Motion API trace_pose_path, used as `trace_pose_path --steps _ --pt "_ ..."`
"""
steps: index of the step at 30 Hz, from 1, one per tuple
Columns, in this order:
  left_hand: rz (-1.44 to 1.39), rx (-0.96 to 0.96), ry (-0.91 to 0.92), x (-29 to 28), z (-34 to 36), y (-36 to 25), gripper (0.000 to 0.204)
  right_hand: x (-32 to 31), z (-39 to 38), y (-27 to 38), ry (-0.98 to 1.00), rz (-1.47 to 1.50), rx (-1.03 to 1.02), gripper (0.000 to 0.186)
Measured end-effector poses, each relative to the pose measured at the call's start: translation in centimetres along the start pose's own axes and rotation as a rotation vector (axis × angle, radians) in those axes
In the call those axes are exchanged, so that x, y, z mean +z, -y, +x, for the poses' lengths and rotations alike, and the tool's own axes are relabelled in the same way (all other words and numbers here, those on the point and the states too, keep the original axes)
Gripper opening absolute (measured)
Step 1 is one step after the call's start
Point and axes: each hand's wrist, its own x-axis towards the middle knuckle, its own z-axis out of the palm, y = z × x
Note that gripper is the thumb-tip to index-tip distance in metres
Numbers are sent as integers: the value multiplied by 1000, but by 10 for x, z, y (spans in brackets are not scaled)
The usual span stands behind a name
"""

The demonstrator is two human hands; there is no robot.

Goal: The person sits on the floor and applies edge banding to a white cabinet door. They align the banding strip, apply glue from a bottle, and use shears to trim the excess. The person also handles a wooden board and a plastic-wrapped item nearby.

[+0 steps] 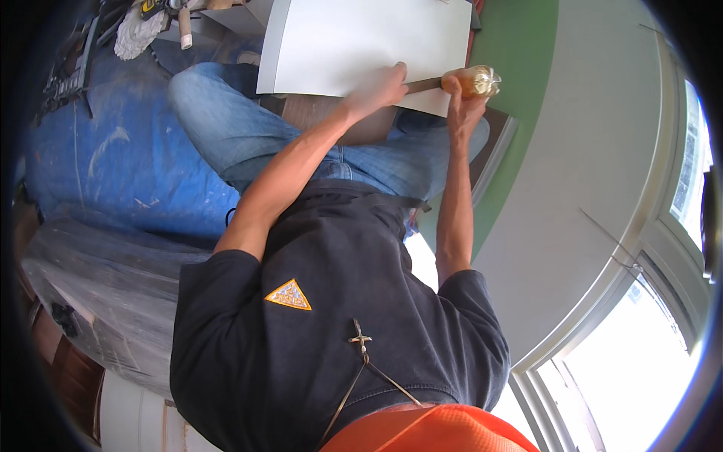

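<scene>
A white panel (pixel 369 45) lies across my lap, over crossed legs in blue jeans. At its right near corner, my right hand (pixel 465 102) is closed around a shiny amber roll (pixel 474 80) with a crinkled gold end; it looks like packing tape. From the roll a narrow brown strip (pixel 424 87) runs left across the panel to my left hand (pixel 380 89). That hand is at the panel's near edge, one fingertip raised, the rest smeared by motion. I cannot tell whether it pinches the strip.
Blue sheeting (pixel 128 166) and clear plastic sheeting (pixel 105 286) cover things on the left. Tools and a crumpled white cloth (pixel 138 34) lie at the far left. A green band (pixel 520 75) borders the panel on the right, before a pale wall (pixel 572 158) and bright windows (pixel 633 361).
</scene>
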Motion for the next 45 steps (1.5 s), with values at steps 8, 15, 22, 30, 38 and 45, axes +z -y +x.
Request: trace_pose_path --steps 8,15,22,30,38,45 --pt "19 10 3 -15 -22 17 30 -15 29 2 -128 175 -85 37" --pt "-43 63 -78 -2 0 5 16 -1 8 32 -129 275 -137 37" --pt "-9 -92 74 -9 4 2 30 25 -20 21 -29 165 1 37" --pt "-21 20 21 -7 5 7 22 13 0 10 -103 31 41 36" --pt "-19 -37 61 -6 2 7 27 27 -4 11 -17 25 14 40" --pt "-71 0 18 -7 2 6 20 20 0 8 26 94 -88 43"
